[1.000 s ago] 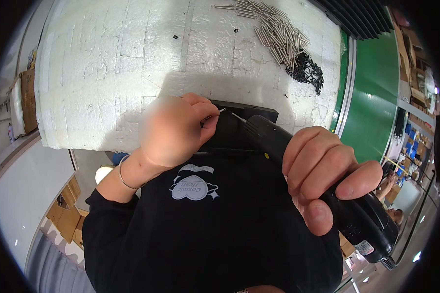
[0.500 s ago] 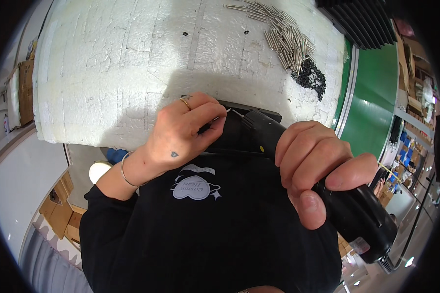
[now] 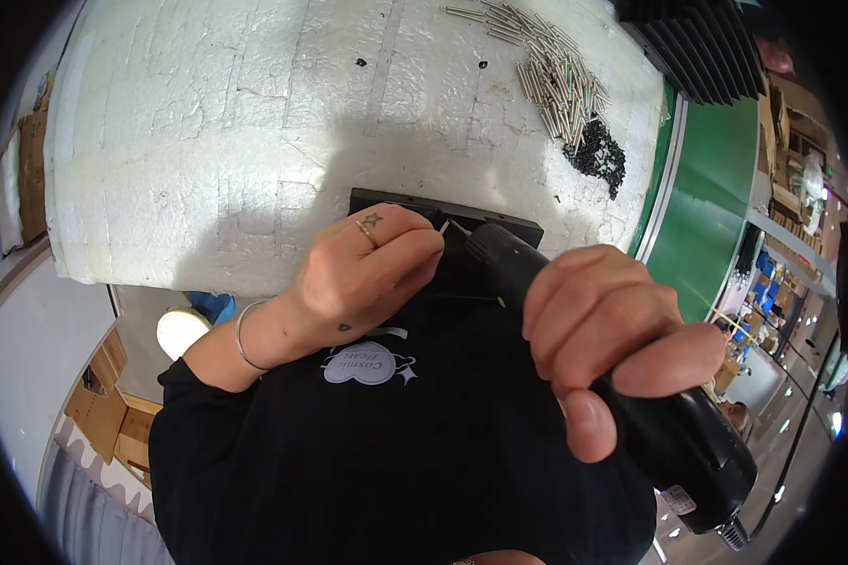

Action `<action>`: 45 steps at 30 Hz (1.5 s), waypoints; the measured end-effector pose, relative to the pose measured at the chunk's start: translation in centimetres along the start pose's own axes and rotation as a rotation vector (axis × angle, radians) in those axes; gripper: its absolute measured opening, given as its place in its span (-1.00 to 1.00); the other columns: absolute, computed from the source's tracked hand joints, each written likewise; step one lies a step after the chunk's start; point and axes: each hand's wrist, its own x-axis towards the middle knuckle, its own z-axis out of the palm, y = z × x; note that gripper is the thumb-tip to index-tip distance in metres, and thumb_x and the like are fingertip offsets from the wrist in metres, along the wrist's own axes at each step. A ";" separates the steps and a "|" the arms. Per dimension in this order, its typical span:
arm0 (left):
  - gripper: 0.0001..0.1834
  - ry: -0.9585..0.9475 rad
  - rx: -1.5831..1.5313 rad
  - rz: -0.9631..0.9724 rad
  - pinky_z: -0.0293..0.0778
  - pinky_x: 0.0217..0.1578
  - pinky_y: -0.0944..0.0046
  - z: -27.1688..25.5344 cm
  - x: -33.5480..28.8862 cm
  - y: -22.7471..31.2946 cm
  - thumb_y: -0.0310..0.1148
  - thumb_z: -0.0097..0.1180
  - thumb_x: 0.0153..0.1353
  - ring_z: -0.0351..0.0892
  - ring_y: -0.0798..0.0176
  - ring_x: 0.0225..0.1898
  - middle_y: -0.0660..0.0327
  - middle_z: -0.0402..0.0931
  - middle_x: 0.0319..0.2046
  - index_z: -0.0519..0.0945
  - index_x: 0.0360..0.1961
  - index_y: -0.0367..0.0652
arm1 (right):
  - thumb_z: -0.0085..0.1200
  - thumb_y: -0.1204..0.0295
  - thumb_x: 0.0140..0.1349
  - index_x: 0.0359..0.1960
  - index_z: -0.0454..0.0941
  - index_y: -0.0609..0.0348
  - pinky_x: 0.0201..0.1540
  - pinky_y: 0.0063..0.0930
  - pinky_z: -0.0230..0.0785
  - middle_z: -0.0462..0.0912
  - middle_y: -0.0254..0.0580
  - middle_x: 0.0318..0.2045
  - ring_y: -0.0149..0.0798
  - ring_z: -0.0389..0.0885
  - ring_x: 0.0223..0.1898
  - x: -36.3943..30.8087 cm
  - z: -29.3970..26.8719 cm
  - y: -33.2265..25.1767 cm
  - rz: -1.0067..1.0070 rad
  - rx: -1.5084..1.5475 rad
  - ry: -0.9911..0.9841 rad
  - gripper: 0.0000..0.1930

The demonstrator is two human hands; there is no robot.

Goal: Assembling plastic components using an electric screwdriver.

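Observation:
My right hand [image 3: 622,330] is wrapped round a black electric screwdriver [image 3: 688,443], its nose slanting up and left. A thin silvery bit [image 3: 459,229] sticks out of that nose. Facing the bit, my left hand [image 3: 367,264] has thumb and forefinger pinched on a small silvery metal piece [image 3: 446,226]; most of it is hidden by the fingers. The bit's tip is close to this piece, but whether they touch I cannot tell. Behind both hands lies a long black block [image 3: 523,230] at the near table edge, partly covered by them.
The table [image 3: 254,113] has a white, wrinkled cover. At its far right lies a pile of silver metal rods [image 3: 561,85], with a heap of small black screws [image 3: 598,155] beside it. Black finned parts [image 3: 693,47] stand at the far right corner, next to a green surface [image 3: 702,207].
Both hands and the screwdriver have shifted slightly down in the picture. My left hand has turned a little, its fingers still pinched. More of the black block's back edge shows.

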 end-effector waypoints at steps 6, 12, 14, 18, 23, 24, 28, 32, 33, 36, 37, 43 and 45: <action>-0.77 0.014 -0.005 0.059 0.55 -0.46 0.26 -0.2 0.2 -0.2 -0.69 0.29 -0.13 0.59 0.09 -0.41 0.09 0.53 -0.41 0.57 -0.37 -0.34 | 0.24 0.49 0.07 -0.31 0.25 -0.07 -0.59 -0.62 0.36 0.49 -0.52 -0.66 -0.53 0.43 -0.73 -0.8 0.2 -0.8 -0.010 -0.010 0.092 -0.66; -0.77 0.017 -0.005 0.053 0.55 -0.45 0.26 -0.1 0.0 -0.4 -0.69 0.28 -0.12 0.59 0.09 -0.41 0.08 0.53 -0.41 0.57 -0.37 -0.34 | 0.24 0.48 0.08 -0.31 0.25 -0.07 -0.60 -0.62 0.35 0.49 -0.50 -0.66 -0.53 0.43 -0.73 -0.9 0.2 -0.4 -0.041 -0.015 0.068 -0.66; -0.77 0.018 -0.003 0.046 0.56 -0.45 0.25 0.0 -0.1 -0.4 -0.68 0.28 -0.12 0.60 0.08 -0.40 0.08 0.53 -0.41 0.57 -0.36 -0.34 | 0.24 0.48 0.08 -0.31 0.24 -0.07 -0.60 -0.62 0.35 0.50 -0.51 -0.65 -0.52 0.44 -0.73 -1.0 0.3 -0.2 -0.021 -0.023 0.079 -0.66; -0.79 0.044 0.006 0.004 0.55 -0.43 0.30 0.2 -0.1 -0.3 -0.69 0.31 -0.09 0.60 0.15 -0.43 0.12 0.58 -0.41 0.59 -0.39 -0.28 | 0.24 0.47 0.08 -0.32 0.24 -0.06 -0.61 -0.62 0.34 0.50 -0.51 -0.64 -0.53 0.44 -0.73 -1.0 0.2 -0.3 -0.024 -0.016 0.056 -0.66; -0.80 0.055 -0.005 -0.002 0.55 -0.42 0.30 0.3 -0.2 -0.5 -0.68 0.31 -0.08 0.60 0.15 -0.42 0.13 0.58 -0.41 0.59 -0.39 -0.27 | 0.23 0.47 0.09 -0.31 0.24 -0.06 -0.61 -0.63 0.33 0.50 -0.50 -0.64 -0.53 0.43 -0.73 -0.9 0.4 -0.2 -0.037 -0.035 0.065 -0.66; -0.80 0.052 -0.007 -0.005 0.55 -0.43 0.30 0.3 -0.2 -0.5 -0.68 0.31 -0.08 0.60 0.16 -0.42 0.13 0.58 -0.41 0.59 -0.40 -0.27 | 0.23 0.47 0.09 -0.31 0.24 -0.06 -0.61 -0.63 0.33 0.50 -0.50 -0.64 -0.53 0.43 -0.73 -0.9 0.4 -0.2 -0.035 -0.036 0.064 -0.66; -0.74 0.009 -0.035 -0.005 0.55 -0.38 0.24 0.2 -0.5 -0.7 -0.66 0.28 -0.10 0.59 0.09 -0.34 0.14 0.52 -0.35 0.56 -0.32 -0.26 | 0.23 0.47 0.09 -0.31 0.23 -0.06 -0.61 -0.64 0.33 0.50 -0.50 -0.64 -0.53 0.43 -0.73 -0.7 0.5 -0.1 -0.051 -0.043 0.046 -0.67; -0.74 0.009 -0.058 0.001 0.54 -0.39 0.23 0.2 -0.6 -0.9 -0.66 0.27 -0.09 0.58 0.09 -0.35 0.15 0.51 -0.36 0.55 -0.32 -0.26 | 0.22 0.46 0.10 -0.30 0.24 -0.06 -0.62 -0.65 0.33 0.50 -0.50 -0.64 -0.53 0.44 -0.72 -0.7 0.6 -0.1 -0.058 -0.058 0.038 -0.67; -0.75 0.018 -0.065 0.006 0.54 -0.39 0.22 0.3 -0.6 -1.0 -0.66 0.26 -0.09 0.57 0.10 -0.35 0.15 0.50 -0.36 0.55 -0.32 -0.26 | 0.22 0.46 0.10 -0.30 0.24 -0.06 -0.62 -0.65 0.33 0.50 -0.50 -0.64 -0.53 0.44 -0.72 -0.7 0.6 -0.1 -0.056 -0.058 0.036 -0.67; -0.76 0.031 -0.066 0.008 0.53 -0.39 0.23 0.4 -0.5 -0.9 -0.65 0.25 -0.08 0.57 0.10 -0.36 0.15 0.49 -0.37 0.55 -0.33 -0.26 | 0.22 0.47 0.10 -0.29 0.24 -0.07 -0.62 -0.66 0.33 0.50 -0.51 -0.65 -0.53 0.44 -0.72 -0.6 0.7 -0.1 -0.045 -0.070 0.033 -0.67; -0.77 0.033 -0.062 0.011 0.53 -0.39 0.23 0.3 -0.5 -0.9 -0.65 0.25 -0.07 0.57 0.10 -0.36 0.16 0.49 -0.38 0.55 -0.33 -0.26 | 0.22 0.46 0.09 -0.29 0.25 -0.07 -0.62 -0.66 0.33 0.50 -0.51 -0.66 -0.53 0.44 -0.73 -0.5 0.8 -0.2 -0.036 -0.073 0.027 -0.67; -0.78 0.009 -0.057 0.003 0.53 -0.40 0.25 0.0 -0.4 -0.7 -0.64 0.25 -0.07 0.56 0.12 -0.37 0.16 0.47 -0.41 0.55 -0.34 -0.26 | 0.22 0.56 0.04 -0.32 0.29 0.03 -0.63 -0.55 0.36 0.50 -0.38 -0.69 -0.41 0.46 -0.72 -0.2 1.5 -0.3 -0.037 -0.014 0.056 -0.69; -0.78 0.005 -0.054 0.002 0.53 -0.40 0.25 0.0 -0.2 -0.6 -0.64 0.25 -0.08 0.56 0.12 -0.37 0.17 0.47 -0.41 0.55 -0.34 -0.25 | 0.20 0.66 0.01 -0.35 0.32 0.12 -0.63 -0.44 0.39 0.50 -0.26 -0.69 -0.29 0.46 -0.71 -0.2 1.6 -0.4 -0.053 0.051 0.104 -0.71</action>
